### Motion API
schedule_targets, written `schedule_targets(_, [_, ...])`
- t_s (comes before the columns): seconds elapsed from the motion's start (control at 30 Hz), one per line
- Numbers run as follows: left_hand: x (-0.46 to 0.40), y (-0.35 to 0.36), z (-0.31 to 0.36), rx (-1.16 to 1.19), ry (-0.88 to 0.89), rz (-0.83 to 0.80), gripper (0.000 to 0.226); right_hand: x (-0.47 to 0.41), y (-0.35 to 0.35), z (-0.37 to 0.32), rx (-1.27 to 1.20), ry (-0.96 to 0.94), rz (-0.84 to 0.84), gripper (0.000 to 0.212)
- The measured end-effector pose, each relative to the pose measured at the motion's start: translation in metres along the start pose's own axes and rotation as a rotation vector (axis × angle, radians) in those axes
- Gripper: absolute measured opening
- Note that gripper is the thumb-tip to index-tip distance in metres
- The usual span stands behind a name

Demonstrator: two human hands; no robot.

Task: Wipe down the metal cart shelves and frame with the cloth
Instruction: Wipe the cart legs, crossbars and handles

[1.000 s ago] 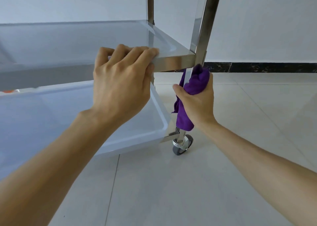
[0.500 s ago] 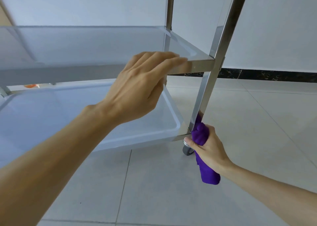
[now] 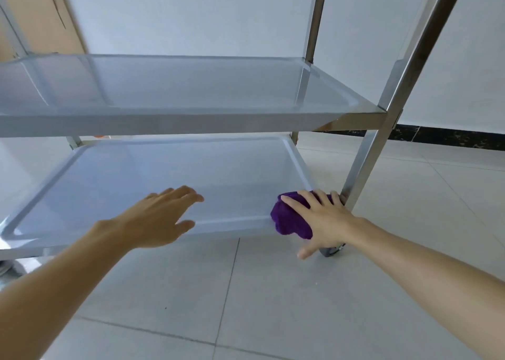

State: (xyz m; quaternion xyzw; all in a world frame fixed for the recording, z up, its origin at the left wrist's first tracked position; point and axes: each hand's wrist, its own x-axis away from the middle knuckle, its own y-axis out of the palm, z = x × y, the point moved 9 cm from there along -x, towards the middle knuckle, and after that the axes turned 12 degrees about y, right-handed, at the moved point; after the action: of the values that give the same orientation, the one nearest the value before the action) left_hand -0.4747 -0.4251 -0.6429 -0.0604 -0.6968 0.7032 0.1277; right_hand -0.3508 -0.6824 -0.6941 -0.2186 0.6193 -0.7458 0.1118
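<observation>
Your right hand (image 3: 325, 219) lies flat with fingers spread, pressing the purple cloth (image 3: 291, 221) onto the near right corner of the lower shelf (image 3: 164, 173). It is a press, not a pinch: nothing is curled around the fabric, and your thumb hangs below the shelf edge. That is the first risk. If you sweep away from the corner with only palm pressure, the bunched cloth may roll out from under your fingers and drop off the lip to the tiled floor (image 3: 246, 305) beneath your wrist.

Just beyond your fingertips stands the front right upright (image 3: 363, 162) of the frame; your little finger looks to be touching it. A stroke pushed that way could jam your knuckles into its edge.

Under your hand sits a caster (image 3: 332, 250). The cart is on wheels, so a firm sideways wipe could roll it away.

Your left hand (image 3: 161, 217) hovers open over the front rim of the same shelf, well to the left of the cloth, gripping nothing, so nothing braces the cart yet. The middle shelf (image 3: 191, 91) overhangs above both hands; rising carelessly could knock your forearm on it.
</observation>
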Motion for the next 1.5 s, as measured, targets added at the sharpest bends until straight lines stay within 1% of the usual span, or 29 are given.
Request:
schedule_targets(0.03, [0.007, 0.017, -0.013, -0.001, -0.047, -0.082, 0.063, -0.002, 0.009, 0.003, -0.018, 0.000, -0.031, 0.125])
schedule_targets(0.1, [0.021, 0.044, -0.036, 0.016, -0.142, -0.212, 0.077, -0.005, 0.012, 0.005, -0.114, -0.017, -0.014, 0.118])
schedule_targets(0.13, [0.027, 0.054, -0.045, 0.032, -0.185, -0.254, 0.081, -0.007, 0.012, 0.005, -0.139, -0.029, -0.005, 0.114])
schedule_targets(0.2, [0.033, 0.069, -0.052, 0.053, -0.225, -0.286, 0.078, -0.009, 0.013, 0.004, -0.177, -0.021, 0.008, 0.107])
schedule_targets(0.33, [0.029, 0.073, -0.050, 0.001, -0.228, -0.168, 0.058, -0.006, 0.009, -0.019, -0.157, -0.006, 0.158, 0.090])
schedule_targets(0.4, [0.029, 0.073, -0.051, -0.043, -0.234, -0.138, 0.057, -0.006, 0.002, -0.051, -0.156, -0.057, 0.228, 0.085])
schedule_targets(0.5, [0.029, 0.074, -0.051, -0.076, -0.232, -0.120, 0.057, -0.005, -0.006, -0.117, -0.134, -0.125, 0.300, 0.080])
schedule_targets(0.57, [0.029, 0.073, -0.051, -0.094, -0.224, -0.116, 0.058, -0.002, -0.006, -0.159, -0.137, -0.172, 0.336, 0.085])
schedule_targets(0.63, [0.029, 0.074, -0.050, -0.126, -0.209, -0.116, 0.058, 0.003, -0.007, -0.181, -0.156, -0.239, 0.376, 0.100])
schedule_targets(0.7, [0.030, 0.074, -0.050, -0.142, -0.201, -0.117, 0.058, 0.007, -0.013, -0.171, -0.160, -0.297, 0.419, 0.105])
schedule_targets(0.77, [0.029, 0.074, -0.050, -0.136, -0.196, -0.111, 0.057, 0.006, -0.013, -0.136, -0.151, -0.304, 0.429, 0.101])
schedule_targets(0.87, [0.021, 0.073, -0.041, -0.111, -0.174, -0.111, 0.056, 0.014, -0.007, -0.065, -0.117, -0.251, 0.431, 0.093])
schedule_targets(0.97, [0.009, 0.073, -0.026, -0.126, -0.156, -0.116, 0.056, 0.026, 0.001, -0.007, -0.057, -0.192, 0.454, 0.089])
schedule_targets(1.13, [-0.010, 0.069, 0.012, -0.196, -0.079, -0.101, 0.055, 0.026, 0.006, 0.040, -0.066, -0.083, 0.424, 0.080])
schedule_targets(1.27, [-0.017, 0.063, 0.040, -0.226, 0.024, -0.098, 0.053, 0.027, 0.017, 0.044, -0.050, -0.017, 0.437, 0.085])
schedule_targets(1.33, [-0.016, 0.059, 0.044, -0.157, 0.062, -0.073, 0.052, 0.024, 0.017, 0.028, -0.039, -0.015, 0.447, 0.086])
schedule_targets(1.43, [-0.006, 0.056, 0.030, 0.002, 0.042, -0.053, 0.052, 0.021, 0.009, -0.025, -0.003, -0.120, 0.453, 0.082])
schedule_targets(1.5, [0.008, 0.058, 0.011, 0.107, -0.007, -0.060, 0.054, 0.023, 0.001, -0.077, 0.006, -0.216, 0.491, 0.075])
